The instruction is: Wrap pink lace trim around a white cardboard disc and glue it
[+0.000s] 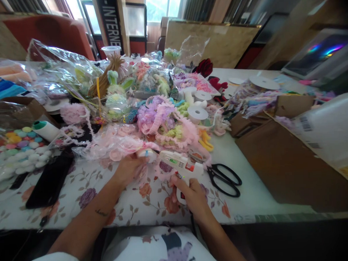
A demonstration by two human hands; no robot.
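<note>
In the middle of the table's near side, my right hand (pixel 193 194) is wrapped around the handle of a white hot glue gun (pixel 175 163). Its nozzle points left at a small white rounded piece (pixel 148 155) with a blue mark, pinched in the fingers of my left hand (pixel 130 170). Whether the nozzle touches the piece I cannot tell. Pink ruffled trim (pixel 188 132) curls behind the gun, and some pink material hangs by my left fingers. Black-handled scissors (pixel 225 180) lie just right of the gun, their blades partly hidden.
A black phone (pixel 50 182) lies at left, near bagged pompoms (pixel 20 151) and a thread cone (pixel 45 130). Purple flowers (pixel 153 114), white spools (pixel 197 113) and plastic wrappings pile up behind my hands. A cardboard box (pixel 289 157) stands at right.
</note>
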